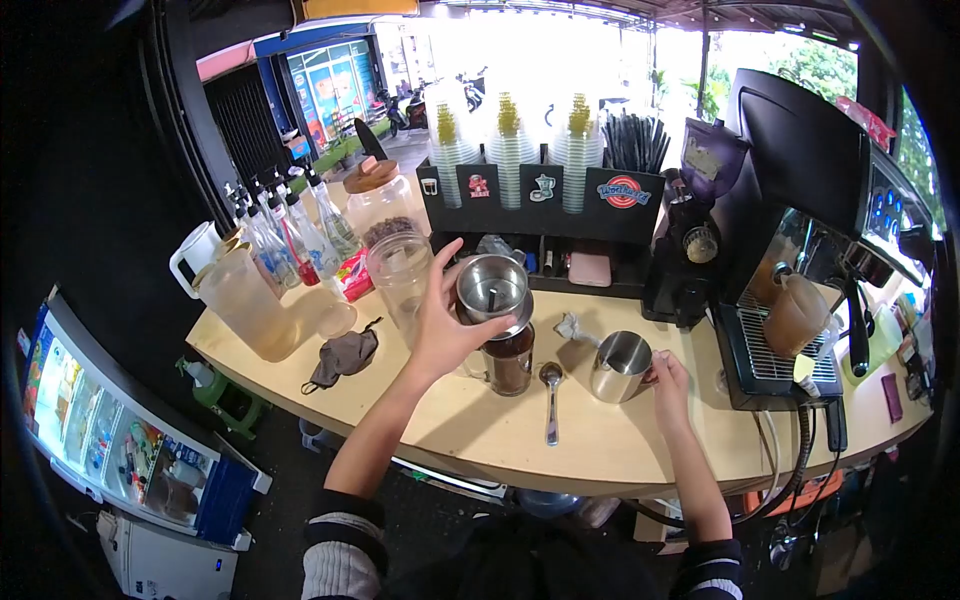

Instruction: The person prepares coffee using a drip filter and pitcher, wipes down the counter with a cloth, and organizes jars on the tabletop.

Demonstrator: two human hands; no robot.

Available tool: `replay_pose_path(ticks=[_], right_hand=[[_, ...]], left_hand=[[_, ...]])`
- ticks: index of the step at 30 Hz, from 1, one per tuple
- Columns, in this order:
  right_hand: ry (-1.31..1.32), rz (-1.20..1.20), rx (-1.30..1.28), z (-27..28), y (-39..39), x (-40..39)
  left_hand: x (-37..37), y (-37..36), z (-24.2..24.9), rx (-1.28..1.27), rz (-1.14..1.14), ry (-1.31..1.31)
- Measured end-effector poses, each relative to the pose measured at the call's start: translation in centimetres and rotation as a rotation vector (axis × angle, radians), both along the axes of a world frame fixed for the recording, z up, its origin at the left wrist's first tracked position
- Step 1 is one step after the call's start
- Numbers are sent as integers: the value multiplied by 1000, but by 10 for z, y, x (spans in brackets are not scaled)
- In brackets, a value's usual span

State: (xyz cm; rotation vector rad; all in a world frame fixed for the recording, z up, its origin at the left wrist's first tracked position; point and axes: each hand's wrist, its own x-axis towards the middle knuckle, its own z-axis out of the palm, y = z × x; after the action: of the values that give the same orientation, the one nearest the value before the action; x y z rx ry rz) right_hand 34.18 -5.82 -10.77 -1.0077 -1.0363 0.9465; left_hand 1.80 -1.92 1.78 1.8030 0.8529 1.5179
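Observation:
My left hand [450,325] is wrapped round a small metal drip filter [493,286], thumb on the near side and fingers at its left. The filter is at the top of a glass mug [509,362] with dark contents; whether it rests on the rim is hard to tell. My right hand [667,378] grips the handle of a steel pitcher [621,366], which stands upright on the counter [600,440]. Between mug and pitcher lies a metal spoon [552,400]. An open clear jar [400,275] stands behind my left hand.
An espresso machine [800,180] and a grinder [690,230] stand at the right. Stacked cups fill a black organizer [540,205] at the back. Syrup bottles [285,235], a plastic pitcher [245,305] and a dark cloth item [345,358] are at the left.

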Motion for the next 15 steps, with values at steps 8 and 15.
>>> replay_pose_path(ticks=[8,15], right_hand=[[-28,7,-21,7,-4,-4],[-54,11,-33,11,-8,-8]], left_hand=[[-1,-5,-20,299,107,209],[11,-6,-29,419,98,100]])
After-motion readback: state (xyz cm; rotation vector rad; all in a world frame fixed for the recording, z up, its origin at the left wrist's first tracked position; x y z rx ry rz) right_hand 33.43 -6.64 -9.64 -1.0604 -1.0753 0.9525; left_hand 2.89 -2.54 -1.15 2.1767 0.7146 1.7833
